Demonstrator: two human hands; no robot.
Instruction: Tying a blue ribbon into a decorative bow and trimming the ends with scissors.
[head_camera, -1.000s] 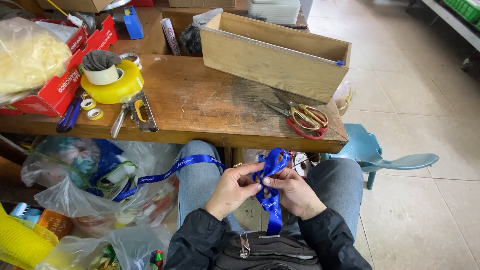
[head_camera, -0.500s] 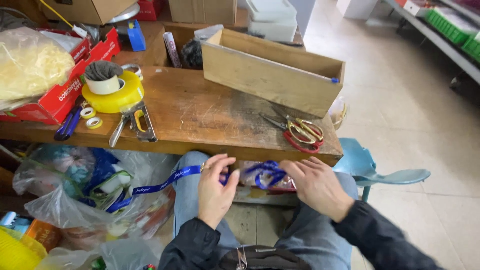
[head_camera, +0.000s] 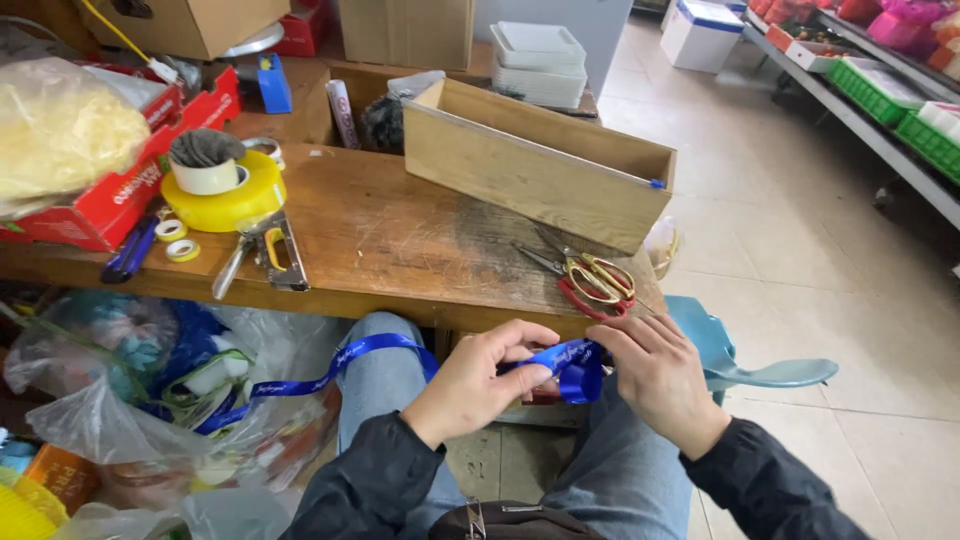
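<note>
A blue printed ribbon (head_camera: 330, 367) runs from a plastic bag at the lower left up to my hands, just below the wooden table's front edge (head_camera: 380, 298). My left hand (head_camera: 480, 380) pinches the ribbon between thumb and fingers. My right hand (head_camera: 655, 375) grips the folded loops of the ribbon at its fingertips. Both hands hover above my knees in blue jeans. Two pairs of scissors (head_camera: 585, 278), one gold and one red-handled, lie on the table close above my right hand.
A long wooden box (head_camera: 535, 180) stands on the table. A yellow tape roll (head_camera: 225, 195), a staple gun (head_camera: 265, 250) and a red carton (head_camera: 120, 185) are at the left. Plastic bags (head_camera: 130, 400) crowd the floor left; a blue stool (head_camera: 740, 355) stands right.
My hands dropped to knee level after rising toward the table edge, and the ribbon loops went from an open bundle to a tight fold between my fingers. The camera tilted up.
</note>
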